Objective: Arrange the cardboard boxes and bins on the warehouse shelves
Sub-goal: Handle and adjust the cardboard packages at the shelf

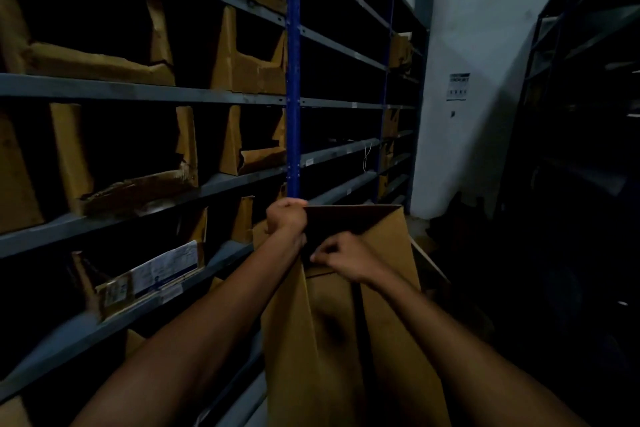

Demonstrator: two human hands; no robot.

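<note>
Head view, step: left hand (286,217) fisted on cardboard box (388,305) rim; right hand (341,258) fingers pinching flap.
Next: lift to shelf (138,92), 10 o'clock.

Head camera looks forward and down, close along the shelving (214,95).

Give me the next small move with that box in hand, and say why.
Probably swing the cardboard box left toward the shelves. The left hand is closed on its top corner and the right hand pinches an inner edge, so it looks held. It stands in the aisle beside the blue upright, not yet on any shelf.
</note>
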